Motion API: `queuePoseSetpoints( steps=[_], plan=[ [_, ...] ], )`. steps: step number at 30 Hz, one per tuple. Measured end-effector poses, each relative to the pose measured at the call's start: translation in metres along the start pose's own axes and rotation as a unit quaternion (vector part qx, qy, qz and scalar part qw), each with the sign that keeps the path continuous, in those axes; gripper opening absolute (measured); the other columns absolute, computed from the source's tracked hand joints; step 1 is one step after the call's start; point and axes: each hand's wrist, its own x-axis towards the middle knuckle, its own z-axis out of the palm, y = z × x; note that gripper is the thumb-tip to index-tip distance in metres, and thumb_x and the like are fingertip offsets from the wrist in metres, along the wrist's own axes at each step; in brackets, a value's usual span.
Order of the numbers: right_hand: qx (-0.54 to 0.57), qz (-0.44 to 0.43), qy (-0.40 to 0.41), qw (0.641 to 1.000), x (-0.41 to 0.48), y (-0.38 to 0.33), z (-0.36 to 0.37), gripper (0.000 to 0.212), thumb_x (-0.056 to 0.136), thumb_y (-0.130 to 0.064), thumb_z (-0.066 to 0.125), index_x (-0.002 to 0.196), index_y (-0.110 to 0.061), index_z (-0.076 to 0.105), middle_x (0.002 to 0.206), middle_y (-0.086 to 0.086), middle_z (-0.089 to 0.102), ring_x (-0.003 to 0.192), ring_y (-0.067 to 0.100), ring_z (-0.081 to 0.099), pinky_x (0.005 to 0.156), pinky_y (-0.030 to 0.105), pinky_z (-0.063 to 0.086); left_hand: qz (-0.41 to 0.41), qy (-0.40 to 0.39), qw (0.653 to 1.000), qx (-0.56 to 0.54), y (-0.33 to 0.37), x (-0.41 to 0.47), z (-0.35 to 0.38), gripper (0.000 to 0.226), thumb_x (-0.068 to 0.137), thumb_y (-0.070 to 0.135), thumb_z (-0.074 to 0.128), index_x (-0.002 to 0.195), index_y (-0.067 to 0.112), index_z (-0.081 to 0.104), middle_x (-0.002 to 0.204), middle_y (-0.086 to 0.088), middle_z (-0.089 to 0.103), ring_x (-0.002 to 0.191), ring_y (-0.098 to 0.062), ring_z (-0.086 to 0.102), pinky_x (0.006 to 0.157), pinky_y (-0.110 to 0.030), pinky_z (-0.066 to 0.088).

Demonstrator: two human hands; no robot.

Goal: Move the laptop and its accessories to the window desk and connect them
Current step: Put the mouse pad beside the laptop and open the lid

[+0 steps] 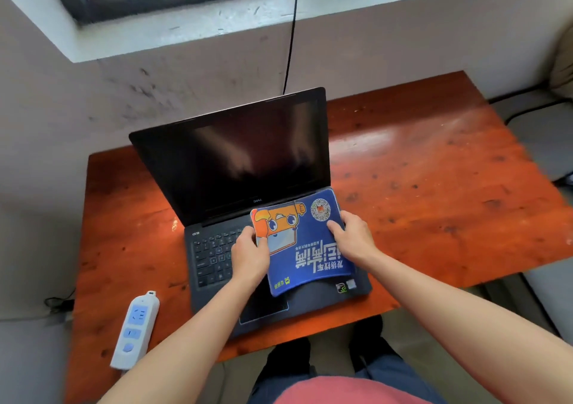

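A dark laptop (235, 168) stands open with a black screen on the orange wooden desk (434, 186) below the window. A blue mouse pad (305, 248) with an orange cartoon figure lies over the right half of its keyboard, slightly lifted and bent. My left hand (249, 256) grips the pad's left edge, thumb on top. My right hand (352, 237) holds its right edge, thumb on the printed face. A white and blue power strip (135, 330) lies on the desk left of the laptop.
A black cable (291, 31) hangs from the window sill (186, 31) down behind the laptop's lid. More dark cables (527, 109) run on the floor to the right of the desk. The desk's right half is bare wood.
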Motion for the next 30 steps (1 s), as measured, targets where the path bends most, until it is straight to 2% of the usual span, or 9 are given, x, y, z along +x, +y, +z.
queuePoseSetpoints(
  steps=[7,9,12,17,20,22,24,27,30],
  plan=[
    [-0.050,-0.008,0.077,0.996,0.035,0.061,-0.122,0.009,0.094,-0.030,0.053,0.091,-0.022,0.051,0.103,0.011,0.068,0.093,0.035,0.061,0.071,0.038,0.044,0.072,-0.064,0.995,-0.023,0.088,-0.023,0.088,0.014,0.095,0.019,0.048,0.094,0.009,0.057,0.090,-0.004,0.070,0.083,-0.023,0.066,0.071,-0.042,0.053],
    [-0.075,0.006,0.072,0.995,0.045,0.083,-0.149,0.010,0.095,-0.031,0.051,0.099,-0.022,0.051,0.107,0.012,0.068,0.095,0.037,0.061,0.073,0.039,0.046,0.068,-0.078,0.994,-0.025,0.105,-0.031,0.122,0.011,0.095,0.016,0.047,0.096,0.010,0.056,0.093,-0.005,0.070,0.085,-0.023,0.066,0.074,-0.044,0.054],
    [-0.132,0.036,0.041,0.990,0.054,0.109,-0.171,0.025,0.097,-0.032,0.048,0.118,-0.020,0.051,0.116,0.011,0.067,0.102,0.036,0.061,0.080,0.039,0.048,0.057,-0.091,0.994,0.000,0.119,-0.036,0.167,0.011,0.093,0.013,0.049,0.101,0.010,0.055,0.101,-0.007,0.069,0.092,-0.024,0.064,0.080,-0.042,0.052],
    [-0.165,0.064,-0.005,0.984,0.060,0.152,-0.194,0.029,0.095,-0.026,0.049,0.123,-0.019,0.046,0.120,0.013,0.064,0.107,0.036,0.059,0.084,0.040,0.048,0.000,-0.098,0.995,0.022,0.125,-0.050,0.217,0.035,0.090,0.010,0.052,0.125,0.014,0.049,0.110,-0.009,0.066,0.097,-0.025,0.059,0.081,-0.035,0.047],
    [-0.238,0.024,0.032,0.970,0.061,0.168,-0.199,0.052,0.088,-0.023,0.056,0.137,-0.021,0.037,0.128,0.011,0.053,0.115,0.033,0.051,0.086,0.040,0.045,0.059,-0.075,0.984,0.150,0.114,-0.055,0.216,0.046,0.089,0.006,0.048,0.134,0.014,0.045,0.127,-0.009,0.053,0.117,-0.028,0.051,0.095,-0.040,0.043],
    [-0.264,-0.028,0.050,0.963,0.062,0.169,-0.197,0.066,0.086,-0.023,0.059,0.145,-0.022,0.031,0.131,0.008,0.046,0.118,0.029,0.045,0.088,0.040,0.043,0.095,-0.044,0.978,0.181,0.106,-0.059,0.209,0.039,0.090,0.009,0.048,0.128,0.012,0.050,0.126,-0.008,0.050,0.120,-0.026,0.046,0.097,-0.040,0.041],
    [-0.264,-0.081,0.046,0.960,0.064,0.159,-0.188,0.066,0.087,-0.024,0.059,0.146,-0.022,0.031,0.131,0.006,0.045,0.118,0.026,0.044,0.087,0.040,0.044,0.106,0.001,0.977,0.184,0.096,-0.061,0.195,0.032,0.090,0.009,0.049,0.121,0.011,0.056,0.122,-0.007,0.051,0.118,-0.023,0.046,0.095,-0.037,0.041],
    [-0.247,-0.140,-0.010,0.959,0.065,0.128,-0.166,0.055,0.090,-0.028,0.056,0.142,-0.022,0.038,0.125,0.005,0.052,0.116,0.027,0.049,0.085,0.041,0.046,0.055,0.089,0.979,0.174,0.070,-0.063,0.159,0.027,0.089,0.009,0.051,0.115,0.008,0.060,0.119,-0.007,0.053,0.115,-0.024,0.047,0.091,-0.038,0.043],
    [-0.205,-0.160,-0.095,0.961,0.058,0.097,-0.131,0.044,0.090,-0.029,0.055,0.132,-0.022,0.048,0.113,0.003,0.064,0.109,0.031,0.057,0.081,0.039,0.048,-0.039,0.141,0.971,0.188,0.037,-0.068,0.112,0.029,0.088,0.011,0.052,0.116,0.008,0.059,0.123,-0.011,0.050,0.115,-0.029,0.045,0.091,-0.042,0.043]
  ],
)
